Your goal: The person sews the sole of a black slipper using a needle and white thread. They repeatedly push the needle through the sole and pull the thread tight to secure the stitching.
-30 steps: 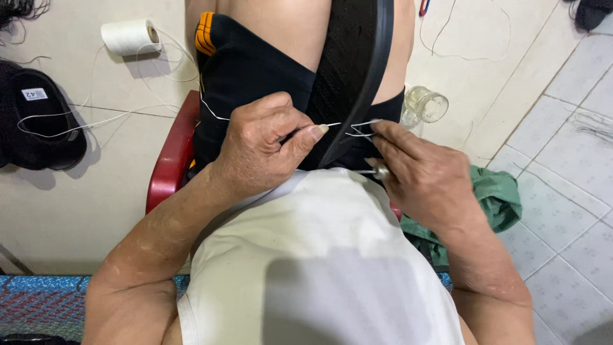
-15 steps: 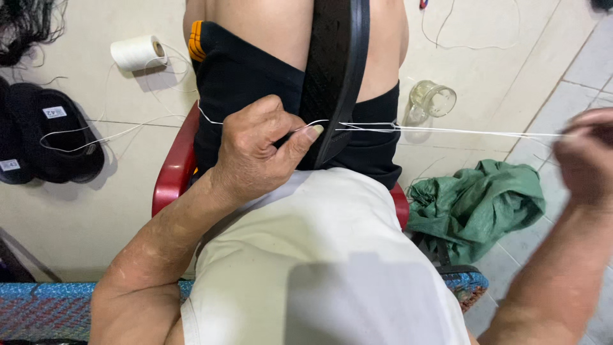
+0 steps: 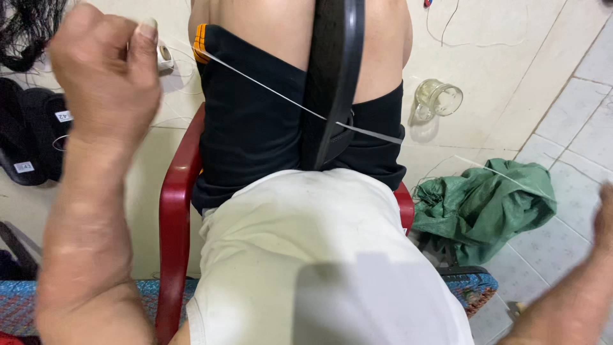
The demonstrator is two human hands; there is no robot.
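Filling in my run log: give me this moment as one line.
left hand: raised, pinching thread | right hand: low at frame edge, grip unclear | thread: taut through black strap | nearby: red chair, green cloth

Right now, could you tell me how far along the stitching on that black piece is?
Done: the white thread already runs through the black curved piece. In hand: the left hand pulls it taut up-left; the right hand is at the frame's edge. How much remains isn't visible.

a taut white thread (image 3: 268,89) crosses the space between the hands; the black strap (image 3: 332,83) stands mid-lap; tiled floor (image 3: 575,108) right lies open.
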